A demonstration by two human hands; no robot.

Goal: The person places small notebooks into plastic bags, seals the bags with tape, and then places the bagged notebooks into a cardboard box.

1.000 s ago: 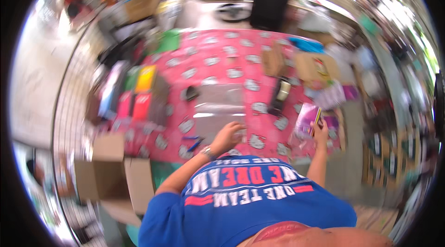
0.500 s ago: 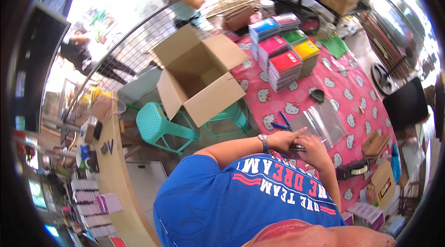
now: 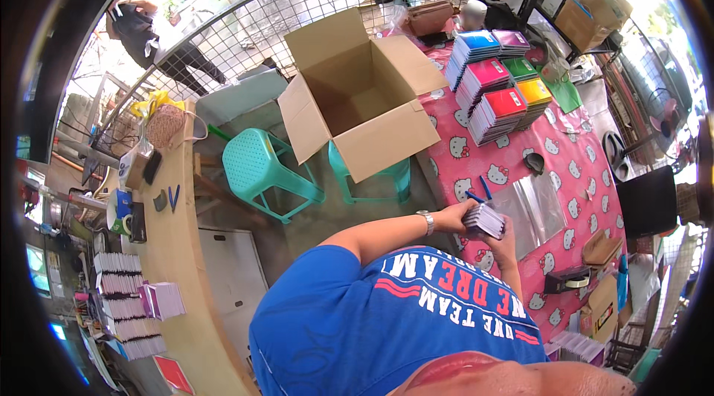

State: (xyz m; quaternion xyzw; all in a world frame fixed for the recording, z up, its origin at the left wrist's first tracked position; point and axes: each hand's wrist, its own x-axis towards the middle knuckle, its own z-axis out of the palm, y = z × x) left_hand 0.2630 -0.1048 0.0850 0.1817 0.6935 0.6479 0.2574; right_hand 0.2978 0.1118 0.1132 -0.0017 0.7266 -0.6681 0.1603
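Observation:
My left hand [image 3: 452, 219], with a watch on its wrist, closes on one end of a small stack of thin packs [image 3: 486, 220]. My right hand [image 3: 505, 240] grips the other end, so the stack sits between both hands in front of my chest. Pale edges of several layers face up; what is in them is too small to tell. Just beyond my hands a blue-handled hand tool [image 3: 485, 188] lies partly hidden, touching clear plastic bags [image 3: 537, 206]. A small dark object [image 3: 533, 163] rests past the bags on the pink tablecloth [image 3: 498, 171].
Farther off on the cloth stand colourful stacks of packs [image 3: 500, 115]. An open cardboard box [image 3: 357, 124] rests on a green stool [image 3: 383, 176], beside another green stool [image 3: 260, 165]. A tape dispenser [image 3: 567, 279] lies to the right. A wooden table [image 3: 167, 247] runs along the left.
The stack between my hands has been raised and turned, showing its layered edges. My hands have moved slightly apart around it. The view has shifted, and a person beyond the fence has moved.

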